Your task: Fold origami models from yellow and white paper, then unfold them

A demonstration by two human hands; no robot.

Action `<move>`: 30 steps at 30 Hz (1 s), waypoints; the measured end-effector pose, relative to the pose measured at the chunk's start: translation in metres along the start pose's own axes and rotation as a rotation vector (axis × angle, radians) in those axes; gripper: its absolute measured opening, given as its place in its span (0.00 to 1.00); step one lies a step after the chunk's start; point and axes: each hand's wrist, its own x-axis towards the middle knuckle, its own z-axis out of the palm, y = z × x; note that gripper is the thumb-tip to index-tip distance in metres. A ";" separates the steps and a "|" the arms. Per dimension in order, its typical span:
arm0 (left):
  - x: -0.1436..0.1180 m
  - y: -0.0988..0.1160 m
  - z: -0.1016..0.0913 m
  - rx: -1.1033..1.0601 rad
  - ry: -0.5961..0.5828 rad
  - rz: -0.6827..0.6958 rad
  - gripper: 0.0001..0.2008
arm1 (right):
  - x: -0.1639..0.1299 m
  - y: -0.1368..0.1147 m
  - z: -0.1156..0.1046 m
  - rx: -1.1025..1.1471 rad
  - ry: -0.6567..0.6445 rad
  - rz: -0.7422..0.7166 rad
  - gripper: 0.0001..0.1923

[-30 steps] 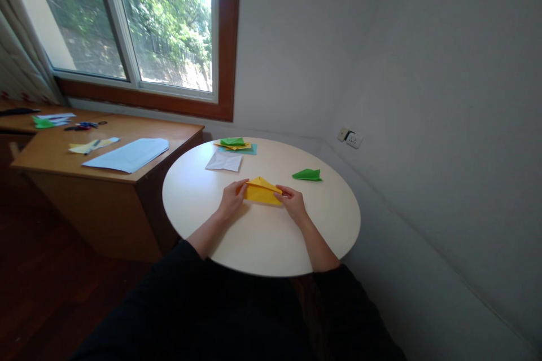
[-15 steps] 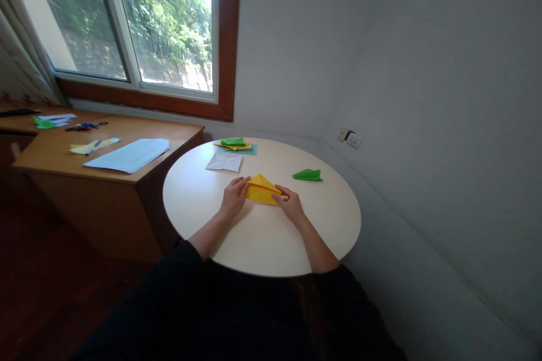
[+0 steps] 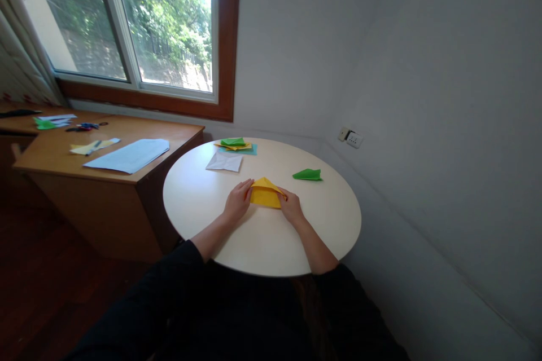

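left grip and right grip pinch opposite ends of the folded yellow paper over the counter; uneven pulling could skew or tear it, though exact contact looks unclear.

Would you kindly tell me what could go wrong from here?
The folded yellow paper might crease unevenly or tear, since the left hand and right hand hold its opposite ends. A stray rightward move could nudge the pointed green folded paper lying on the round white table.
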 end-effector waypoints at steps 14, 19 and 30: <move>-0.001 0.001 0.000 0.053 -0.054 -0.119 0.17 | -0.001 -0.007 0.000 -0.045 -0.029 -0.023 0.17; 0.000 0.001 -0.002 0.044 -0.044 -0.166 0.16 | 0.001 -0.004 0.003 0.016 -0.011 0.063 0.16; 0.000 0.002 -0.003 0.009 -0.032 -0.186 0.13 | 0.002 0.006 0.005 0.085 0.061 0.164 0.10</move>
